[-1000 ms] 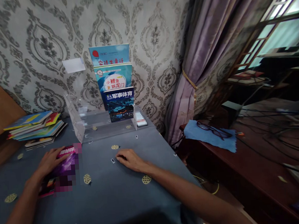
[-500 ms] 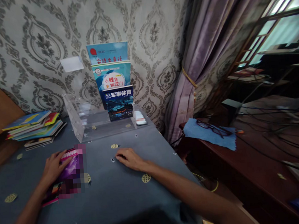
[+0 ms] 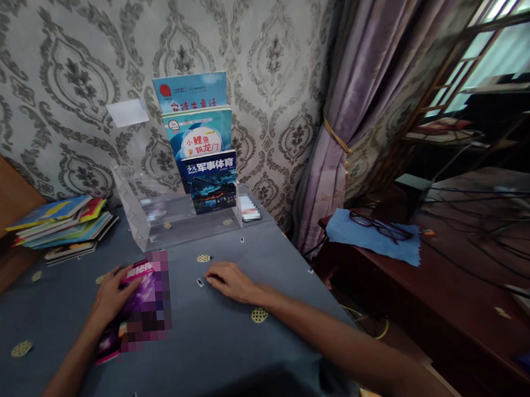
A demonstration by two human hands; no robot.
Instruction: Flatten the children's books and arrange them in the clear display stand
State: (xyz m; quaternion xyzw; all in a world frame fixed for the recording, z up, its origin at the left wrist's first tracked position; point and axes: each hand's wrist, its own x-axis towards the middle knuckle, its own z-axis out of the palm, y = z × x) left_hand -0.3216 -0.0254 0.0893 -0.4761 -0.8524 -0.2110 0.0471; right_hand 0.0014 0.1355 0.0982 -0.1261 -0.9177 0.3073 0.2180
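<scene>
The blue-grey table [image 3: 203, 354] is spreading under both hands, its cloth dotted with small yellow rounds. Beyond the hands, against the patterned wall, a clear acrylic rack [image 3: 157, 212] is standing on the table and holding three books in steps: a light blue one [image 3: 190, 92] at the top, a teal one [image 3: 199, 136] below it, and a dark blue one [image 3: 212, 181] lowest and nearest the hands. To the far left of the left hand, a stack of books [image 3: 61, 228] is lying flat near the table's edge. Well to the right of the right hand, off the table, a blue cloth [image 3: 372, 239] is lying on a dark wooden surface with a pair of glasses [image 3: 378, 225] resting on it.

The purple book [image 3: 138, 304] is lying flat on the table, directly under and just right of the left hand [image 3: 112, 294]. That hand is pressing down on the book's left part with fingers spread flat, not curled around it; its fingertips are reaching toward the book's top edge. The right hand [image 3: 230, 282] is resting palm down on the cloth, well to the right of the purple book and apart from it, fingers loosely extended and gripping nothing.
</scene>
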